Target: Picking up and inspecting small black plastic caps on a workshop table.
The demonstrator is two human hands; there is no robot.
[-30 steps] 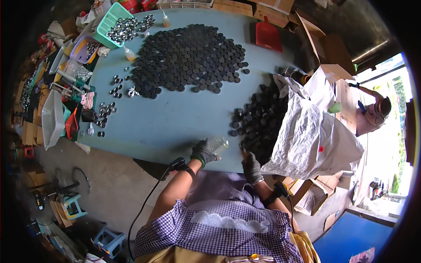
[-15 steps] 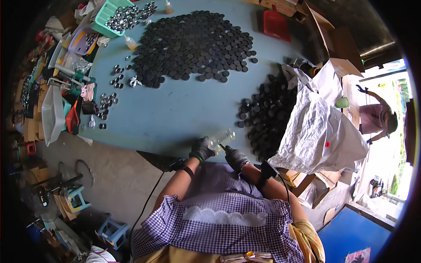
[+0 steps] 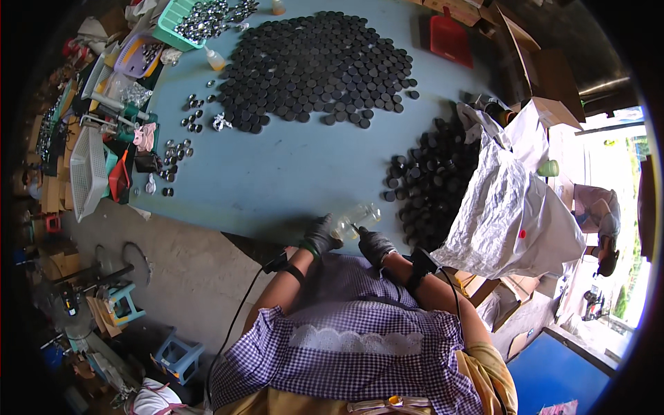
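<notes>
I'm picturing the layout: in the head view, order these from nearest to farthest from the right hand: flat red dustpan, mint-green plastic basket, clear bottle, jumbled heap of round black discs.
From the right hand:
1. Clear bottle, just ahead, slightly left.
2. Jumbled disc heap, ahead and right.
3. Red dustpan, table's far right.
4. Mint-green basket, table's far left.

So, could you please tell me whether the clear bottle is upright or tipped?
Tipped: the clear bottle slants up and to the right from the left hand, its long side showing across the view.

Clear bottle (image 3: 363,216) in left grip (image 3: 319,235)
</notes>
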